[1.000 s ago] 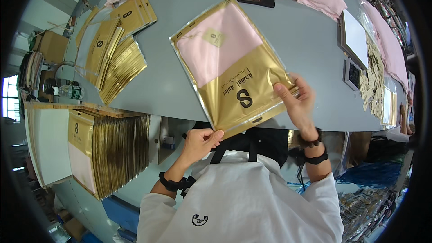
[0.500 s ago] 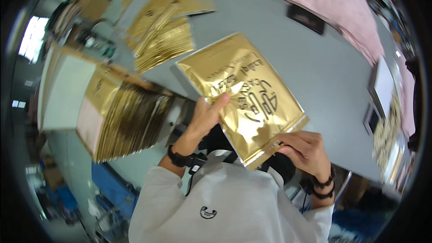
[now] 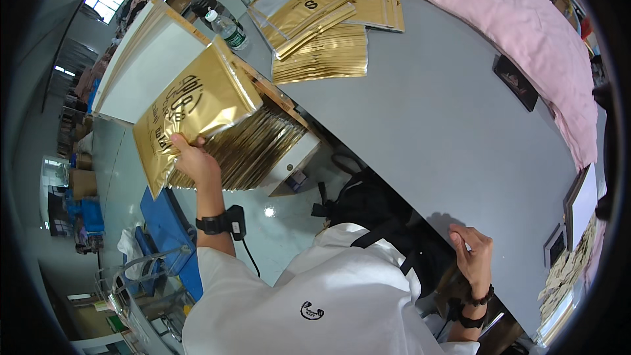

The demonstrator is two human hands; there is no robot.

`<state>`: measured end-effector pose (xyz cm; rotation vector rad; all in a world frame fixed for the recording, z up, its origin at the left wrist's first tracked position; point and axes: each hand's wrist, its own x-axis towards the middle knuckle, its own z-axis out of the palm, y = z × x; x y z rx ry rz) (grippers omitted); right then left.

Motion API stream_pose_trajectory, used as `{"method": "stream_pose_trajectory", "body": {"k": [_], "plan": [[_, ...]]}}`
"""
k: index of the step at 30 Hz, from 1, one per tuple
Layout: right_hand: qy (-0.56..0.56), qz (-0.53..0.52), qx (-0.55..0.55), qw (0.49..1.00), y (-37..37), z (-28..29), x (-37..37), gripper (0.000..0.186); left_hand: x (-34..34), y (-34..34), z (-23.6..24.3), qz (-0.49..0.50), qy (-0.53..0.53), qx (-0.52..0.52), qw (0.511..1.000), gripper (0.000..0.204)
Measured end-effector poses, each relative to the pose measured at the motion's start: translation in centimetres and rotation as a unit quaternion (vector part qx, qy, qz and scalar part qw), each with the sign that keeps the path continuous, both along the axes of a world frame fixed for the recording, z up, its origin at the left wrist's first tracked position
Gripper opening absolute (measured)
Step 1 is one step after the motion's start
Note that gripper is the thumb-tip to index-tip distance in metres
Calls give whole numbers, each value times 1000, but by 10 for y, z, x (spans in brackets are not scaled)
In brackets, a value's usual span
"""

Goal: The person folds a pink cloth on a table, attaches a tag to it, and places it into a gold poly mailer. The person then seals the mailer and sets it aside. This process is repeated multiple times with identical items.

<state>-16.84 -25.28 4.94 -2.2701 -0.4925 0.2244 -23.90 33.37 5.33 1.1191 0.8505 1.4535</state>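
My left hand (image 3: 199,164) grips a flat gold foil bag (image 3: 204,92) with dark lettering, thumb on top near one edge. It is held tilted over a tightly packed row of gold bags (image 3: 259,148) standing in an open box at the table's left side, hiding part of that row. My right hand (image 3: 474,256) hovers by the table's front edge at the right, fingers curled in with nothing visible in them.
On the grey table (image 3: 420,112) lie a fanned pile of gold bags (image 3: 325,52), a dark flat card (image 3: 516,82) and a long pink cloth (image 3: 460,0). A water bottle (image 3: 227,29) stands at the far left. Below the edge hangs a black bag (image 3: 368,207).
The gold bag, held by both hands over the table before, has swung left in my left hand to above the packed row. My right hand has let go of it and curled.
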Motion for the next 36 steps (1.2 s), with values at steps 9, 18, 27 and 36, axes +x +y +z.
{"method": "stream_pose_trajectory", "body": {"k": [9, 18, 27, 36], "plan": [[17, 1, -28, 999, -4, -7, 2, 17, -52, 65, 7, -240, 163, -248, 924, 53], [11, -59, -26, 998, -32, -6, 47, 23, 2, -15, -15, -213, 253, -138, 934, 51], [-141, -287, -28, 947, -107, -8, 224, 26, 178, -167, -17, -516, 239, -25, 822, 46], [-300, -348, -175, 871, -173, -18, 346, 18, 291, -282, -7, -704, 258, 96, 654, 42]]}}
